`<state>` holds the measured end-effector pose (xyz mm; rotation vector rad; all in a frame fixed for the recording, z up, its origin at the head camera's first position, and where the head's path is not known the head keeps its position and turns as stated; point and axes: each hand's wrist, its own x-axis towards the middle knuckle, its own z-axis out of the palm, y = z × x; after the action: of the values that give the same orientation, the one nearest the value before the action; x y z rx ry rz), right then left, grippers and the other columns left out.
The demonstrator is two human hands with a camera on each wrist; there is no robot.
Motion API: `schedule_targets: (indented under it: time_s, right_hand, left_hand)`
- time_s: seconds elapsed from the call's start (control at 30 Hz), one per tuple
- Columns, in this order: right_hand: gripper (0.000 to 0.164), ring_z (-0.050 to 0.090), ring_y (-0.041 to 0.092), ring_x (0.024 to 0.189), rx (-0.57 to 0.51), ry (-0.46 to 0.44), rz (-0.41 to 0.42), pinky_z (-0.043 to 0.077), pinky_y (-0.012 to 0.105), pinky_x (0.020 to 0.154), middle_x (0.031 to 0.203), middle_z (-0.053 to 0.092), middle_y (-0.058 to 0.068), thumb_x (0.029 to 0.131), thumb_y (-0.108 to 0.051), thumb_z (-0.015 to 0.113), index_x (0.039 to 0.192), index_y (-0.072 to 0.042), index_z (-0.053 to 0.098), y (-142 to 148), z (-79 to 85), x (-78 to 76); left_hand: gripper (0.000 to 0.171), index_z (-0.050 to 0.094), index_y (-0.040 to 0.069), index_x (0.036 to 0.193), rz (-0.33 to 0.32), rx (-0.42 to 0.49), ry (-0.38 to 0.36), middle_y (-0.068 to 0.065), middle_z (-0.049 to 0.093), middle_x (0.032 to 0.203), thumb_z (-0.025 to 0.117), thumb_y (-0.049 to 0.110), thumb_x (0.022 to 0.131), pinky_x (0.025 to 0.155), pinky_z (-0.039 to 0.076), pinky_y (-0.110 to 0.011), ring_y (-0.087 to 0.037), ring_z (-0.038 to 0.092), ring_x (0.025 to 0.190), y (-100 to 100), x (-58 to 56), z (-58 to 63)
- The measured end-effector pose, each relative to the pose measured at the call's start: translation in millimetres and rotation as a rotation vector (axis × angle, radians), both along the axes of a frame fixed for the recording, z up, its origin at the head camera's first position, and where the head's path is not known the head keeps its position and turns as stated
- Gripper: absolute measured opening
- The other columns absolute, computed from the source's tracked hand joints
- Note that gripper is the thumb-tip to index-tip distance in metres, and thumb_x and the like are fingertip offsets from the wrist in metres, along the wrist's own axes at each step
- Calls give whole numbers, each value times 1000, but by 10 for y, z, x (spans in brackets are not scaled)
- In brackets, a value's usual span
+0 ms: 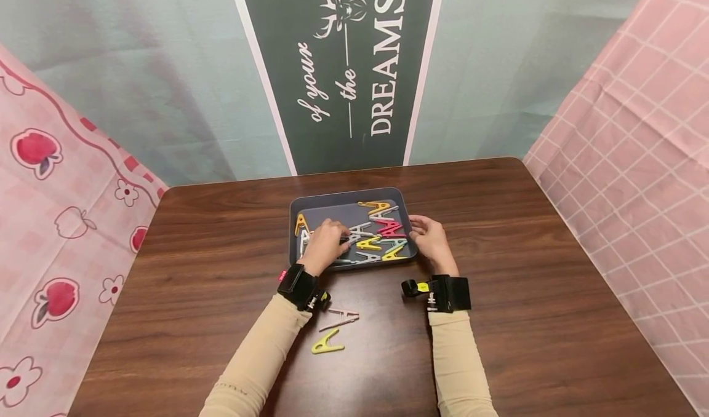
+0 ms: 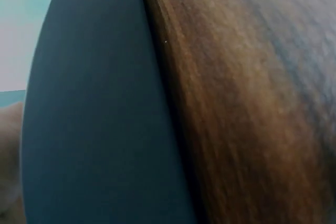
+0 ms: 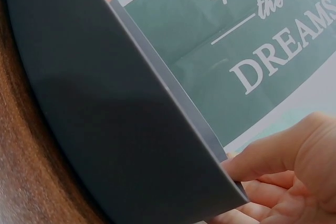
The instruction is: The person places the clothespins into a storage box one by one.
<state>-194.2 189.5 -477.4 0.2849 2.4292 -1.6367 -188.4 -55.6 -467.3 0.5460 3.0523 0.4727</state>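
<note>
A dark grey rectangular tray (image 1: 327,200) holds several plastic clothes pegs in yellow, orange, red, white and pale green. My left hand (image 1: 327,242) reaches over its near wall, fingertips down among the pegs by a white peg (image 1: 360,230); whether they pinch one is hidden. On the right side my right hand (image 1: 431,240) holds the tray, thumb over the rim and fingers along the outer wall, as the right wrist view shows at the corner (image 3: 231,195). The left wrist view mostly shows the tray's outer wall (image 2: 100,108).
Two pegs lie on the brown wooden table (image 1: 526,318) in front of the tray: a pale pinkish one (image 1: 344,317) and a yellow-green one (image 1: 328,343). Curtains stand around the table's back and sides, with a dark lettered panel (image 1: 354,146) behind the tray.
</note>
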Motion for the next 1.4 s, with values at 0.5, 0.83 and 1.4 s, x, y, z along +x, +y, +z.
schedule_targets:
  time_s: [0.5,0.83,1.4]
  right_hand:
    - [42,53,36,129,25,1,-2,45,47,108,139,53,26,95,5,48,136,1,50,-15,-2,-5]
    - [42,53,36,130,20,-9,-6,44,47,108,139,53,26,95,4,48,137,1,49,-12,9,13]
    - [42,53,36,129,23,4,-3,45,47,107,139,54,26,95,3,48,137,1,49,-17,1,9]
  left_hand:
    - [26,72,8,110,-19,55,-28,-7,71,112,72,19,87,92,53,-38,-25,62,108,-45,36,21]
    - [25,71,6,110,-40,128,5,-9,70,112,71,16,87,92,54,-39,-26,63,109,-75,175,135]
    - [26,70,9,113,-181,175,-5,-6,71,110,69,17,88,90,54,-36,-21,66,102,-212,537,300]
